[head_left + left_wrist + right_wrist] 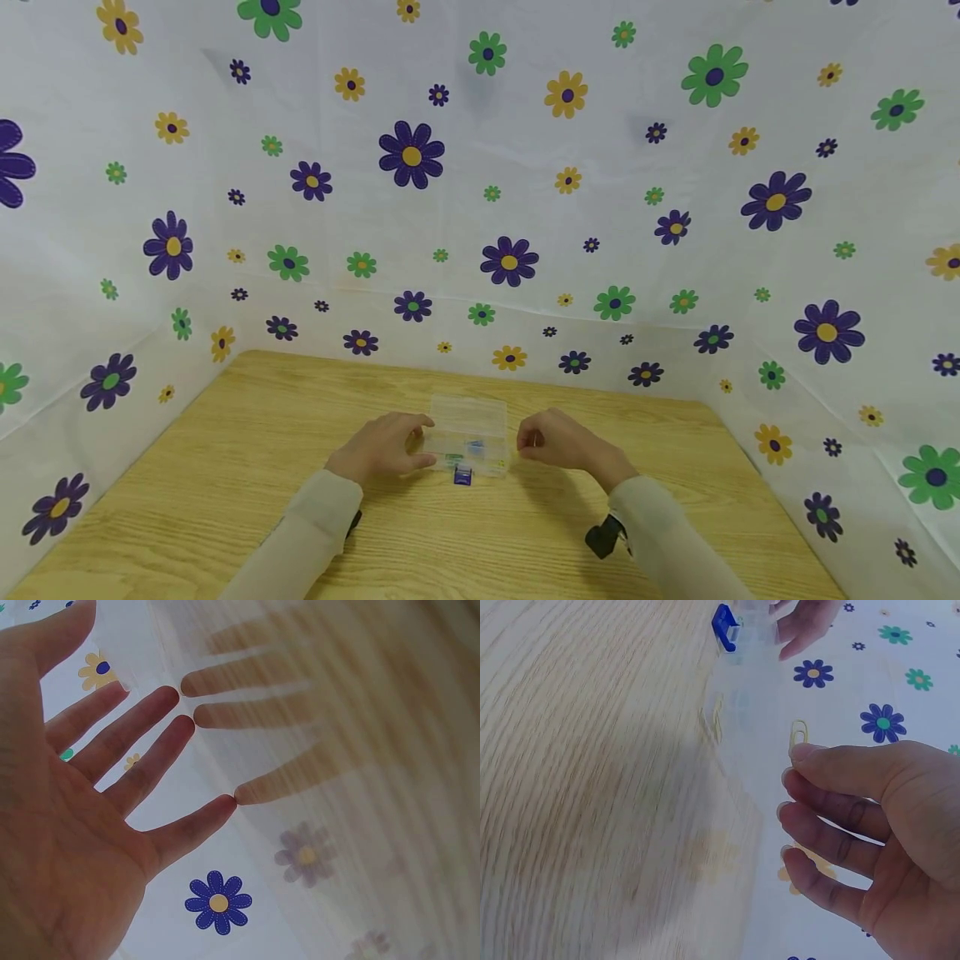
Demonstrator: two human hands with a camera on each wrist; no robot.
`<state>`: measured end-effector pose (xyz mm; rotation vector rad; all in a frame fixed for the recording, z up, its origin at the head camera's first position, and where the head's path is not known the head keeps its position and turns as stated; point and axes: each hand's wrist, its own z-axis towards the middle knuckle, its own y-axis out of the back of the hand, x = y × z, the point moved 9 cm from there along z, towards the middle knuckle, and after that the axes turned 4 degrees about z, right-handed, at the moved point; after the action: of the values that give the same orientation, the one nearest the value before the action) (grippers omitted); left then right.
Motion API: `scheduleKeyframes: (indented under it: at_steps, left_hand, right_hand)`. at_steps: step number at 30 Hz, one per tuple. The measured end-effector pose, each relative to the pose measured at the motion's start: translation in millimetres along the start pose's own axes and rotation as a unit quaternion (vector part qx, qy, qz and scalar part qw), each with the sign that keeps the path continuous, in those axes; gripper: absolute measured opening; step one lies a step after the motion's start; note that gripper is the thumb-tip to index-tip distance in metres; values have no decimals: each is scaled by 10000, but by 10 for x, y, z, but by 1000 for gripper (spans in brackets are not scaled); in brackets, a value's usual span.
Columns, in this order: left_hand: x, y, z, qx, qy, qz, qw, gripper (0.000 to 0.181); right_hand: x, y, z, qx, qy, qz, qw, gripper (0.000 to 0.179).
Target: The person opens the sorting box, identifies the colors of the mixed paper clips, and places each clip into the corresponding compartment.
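A clear plastic box [467,414] with its lid raised lies between the two hands, with small blue, green and yellow items inside. Yellow paper clips [717,718] show at its near end in the right wrist view. At its front sits a dark blue latch-like piece [462,476]. My right hand [558,440], just right of the box, pinches a yellow paper clip [799,733] between thumb and index finger. My left hand [386,446] is at the box's left side, thumb and fingers spread. In the left wrist view its fingertips [171,693] rest at the glossy table surface.
The wood-grain table [420,550] is enclosed at the back and both sides by a white cloth [480,142] printed with flowers. A black wrist device [604,537] hangs under the right sleeve.
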<state>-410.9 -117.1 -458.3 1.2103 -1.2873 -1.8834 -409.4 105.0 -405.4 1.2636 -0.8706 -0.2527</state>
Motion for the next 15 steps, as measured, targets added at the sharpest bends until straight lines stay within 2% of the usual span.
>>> scheduleKeyframes:
  at_steps: [8, 15]
  left_hand:
    - [-6, -11, -1, 23, 56, 41, 10000, 61]
    - [4, -11, -7, 20, 89, 115, 9999, 60]
  right_hand:
    - [18, -40, 117, -192, -21, 39, 9998, 6]
    - [41, -86, 210, -200, 7, 87, 9998, 7]
